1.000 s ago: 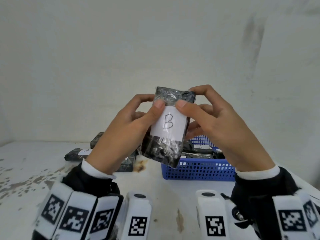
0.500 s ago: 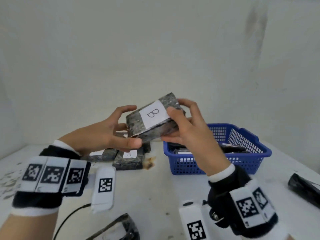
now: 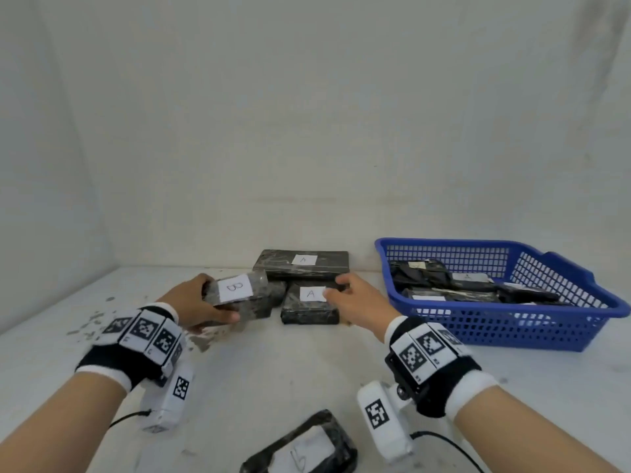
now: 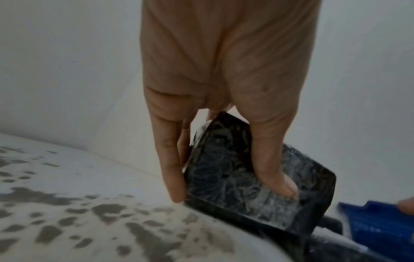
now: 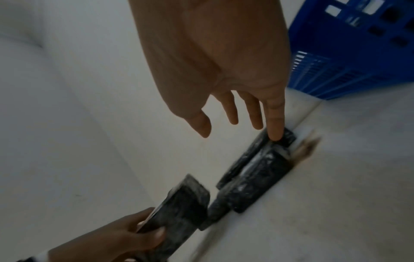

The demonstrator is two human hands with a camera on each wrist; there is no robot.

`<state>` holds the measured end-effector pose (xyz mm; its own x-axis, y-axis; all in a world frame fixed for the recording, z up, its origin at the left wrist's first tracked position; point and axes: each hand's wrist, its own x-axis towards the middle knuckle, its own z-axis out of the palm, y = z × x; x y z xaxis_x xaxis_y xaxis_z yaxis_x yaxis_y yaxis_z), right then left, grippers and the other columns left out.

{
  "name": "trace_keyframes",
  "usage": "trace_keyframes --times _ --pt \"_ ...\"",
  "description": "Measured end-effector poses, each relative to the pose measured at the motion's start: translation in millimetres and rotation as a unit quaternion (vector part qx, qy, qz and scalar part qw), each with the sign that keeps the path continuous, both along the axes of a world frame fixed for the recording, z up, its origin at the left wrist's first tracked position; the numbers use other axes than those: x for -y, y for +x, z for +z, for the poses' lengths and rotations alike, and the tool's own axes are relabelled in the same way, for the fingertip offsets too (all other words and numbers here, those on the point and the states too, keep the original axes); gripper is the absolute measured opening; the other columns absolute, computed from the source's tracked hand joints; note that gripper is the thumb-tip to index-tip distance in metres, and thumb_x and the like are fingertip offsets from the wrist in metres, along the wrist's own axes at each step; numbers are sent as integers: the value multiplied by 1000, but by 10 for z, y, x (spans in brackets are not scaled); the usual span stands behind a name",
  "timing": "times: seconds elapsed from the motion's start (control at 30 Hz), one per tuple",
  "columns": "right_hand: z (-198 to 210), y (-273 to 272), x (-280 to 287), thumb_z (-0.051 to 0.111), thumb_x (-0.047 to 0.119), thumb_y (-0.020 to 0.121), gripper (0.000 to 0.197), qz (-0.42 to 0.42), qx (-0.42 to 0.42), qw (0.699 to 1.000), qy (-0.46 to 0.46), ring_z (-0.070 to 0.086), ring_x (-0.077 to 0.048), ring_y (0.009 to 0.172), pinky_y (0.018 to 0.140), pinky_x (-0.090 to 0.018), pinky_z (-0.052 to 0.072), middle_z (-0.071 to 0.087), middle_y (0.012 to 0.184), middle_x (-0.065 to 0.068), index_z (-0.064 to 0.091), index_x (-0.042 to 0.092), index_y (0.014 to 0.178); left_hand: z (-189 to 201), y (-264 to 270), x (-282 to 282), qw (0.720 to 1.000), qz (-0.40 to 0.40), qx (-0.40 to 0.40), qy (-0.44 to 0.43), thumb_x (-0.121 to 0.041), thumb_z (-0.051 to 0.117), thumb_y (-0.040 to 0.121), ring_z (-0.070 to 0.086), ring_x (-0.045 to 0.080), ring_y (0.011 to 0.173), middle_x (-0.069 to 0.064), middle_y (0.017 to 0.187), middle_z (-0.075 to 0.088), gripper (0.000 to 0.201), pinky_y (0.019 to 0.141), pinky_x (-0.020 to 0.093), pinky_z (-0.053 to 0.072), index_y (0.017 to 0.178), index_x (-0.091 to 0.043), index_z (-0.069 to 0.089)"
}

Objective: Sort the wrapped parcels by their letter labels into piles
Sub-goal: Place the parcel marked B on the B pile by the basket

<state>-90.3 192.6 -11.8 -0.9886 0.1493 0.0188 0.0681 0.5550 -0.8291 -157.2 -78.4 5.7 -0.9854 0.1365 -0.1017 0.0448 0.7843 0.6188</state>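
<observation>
My left hand grips a black wrapped parcel with a white label B, thumb at its near side and fingers at its far end. The parcel tilts just above another dark parcel on the table; in the left wrist view the B parcel sits between thumb and fingers. My right hand holds nothing, with fingers spread straight over the parcel labelled A. Whether it touches that parcel I cannot tell. A second A parcel lies behind, by the wall.
A blue mesh basket with several more wrapped parcels stands at the right. One labelled parcel lies at the near edge between my wrists. The white table is stained grey at the left; a wall closes the back.
Both hands held the B parcel up in front of me. My right hand let go and moved over the A parcels, while my left hand brought the B parcel down to the left.
</observation>
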Motion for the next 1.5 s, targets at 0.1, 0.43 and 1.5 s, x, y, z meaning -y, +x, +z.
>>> trace_keyframes --times 0.1,0.43,1.5 --pt "-92 -131 -60 54 34 100 61 -12 55 998 40 59 -24 110 94 -34 52 51 142 -11 32 12 152 -165 -153 95 999 10 20 -35 -34 86 68 62 20 87 -1 104 54 77 68 32 60 129 -15 43" --pt "-371 -409 -33 66 30 95 46 -21 85 996 17 62 -18 80 76 -26 56 62 107 -8 57 4 132 -332 -447 -105 999 0 11 -35 -30 85 72 39 27 138 11 154 35 115 108 32 31 155 -13 7" --pt "165 1099 -89 84 21 78 67 309 20 920 238 51 -9 111 104 -32 41 57 131 12 53 35 135 -78 780 -295 986 -35 -52 155 -39 60 91 67 21 83 10 106 69 36 76 35 55 115 -12 55"
